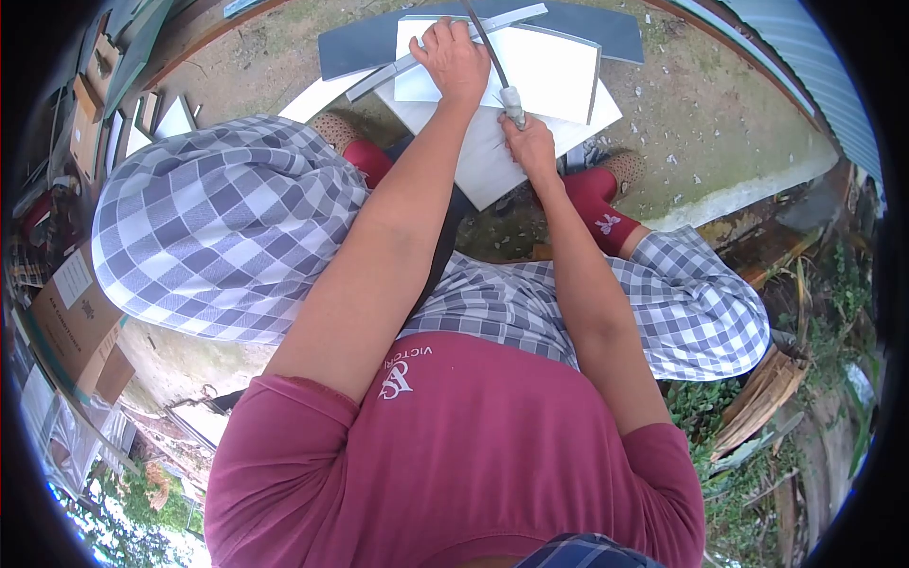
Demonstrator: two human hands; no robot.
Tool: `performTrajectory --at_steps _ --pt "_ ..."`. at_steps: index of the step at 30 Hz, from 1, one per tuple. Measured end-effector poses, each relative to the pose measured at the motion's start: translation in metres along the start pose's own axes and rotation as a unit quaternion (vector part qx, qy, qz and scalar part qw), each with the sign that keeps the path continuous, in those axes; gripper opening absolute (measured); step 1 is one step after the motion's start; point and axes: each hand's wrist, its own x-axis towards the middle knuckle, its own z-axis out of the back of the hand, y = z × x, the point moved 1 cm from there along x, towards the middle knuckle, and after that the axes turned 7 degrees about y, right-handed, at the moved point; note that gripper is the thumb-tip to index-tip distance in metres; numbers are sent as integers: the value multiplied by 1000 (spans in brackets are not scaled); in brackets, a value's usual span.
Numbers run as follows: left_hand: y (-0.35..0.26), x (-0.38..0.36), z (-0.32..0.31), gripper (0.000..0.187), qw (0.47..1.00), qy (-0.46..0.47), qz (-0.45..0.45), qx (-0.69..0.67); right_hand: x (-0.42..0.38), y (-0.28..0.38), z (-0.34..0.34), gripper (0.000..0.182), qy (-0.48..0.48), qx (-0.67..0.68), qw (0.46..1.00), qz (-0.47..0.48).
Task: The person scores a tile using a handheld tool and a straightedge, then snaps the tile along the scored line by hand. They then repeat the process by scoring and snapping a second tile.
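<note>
My left hand (453,62) bears down on a long grey metal straightedge (516,17), its fingers bent over the bar. The straightedge lies slanted across a white sheet (554,71). In my right hand (530,147) is a tool with a long, thin dark blade (488,43) and a pale wrapped handle (512,104), my fingers closed round the handle's near end. The blade points away from me and crosses over the straightedge. Beneath the white sheet is a pale board (483,175), with a dark grey sheet (346,49) behind it.
My knees, in checked cloth, spread to both sides, with my feet beside the board. Pale scraps (739,95) litter the ground. Offcuts (175,120) lie at the left, near a cardboard box (71,317). Split wood (762,402) and plants are at the right.
</note>
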Motion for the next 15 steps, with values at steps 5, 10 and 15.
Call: performTrajectory --at_steps 5,10,15 --pt "-6 1 13 28 999 31 24 -3 8 -12 -5 39 -34 -52 997 52" --pt "-5 -1 7 27 1000 9 15 23 3 -4 0 39 4 -23 1000 16" --pt "-6 1 9 26 1000 9 21 20 2 -2 -1 37 2 -4 1000 -1"
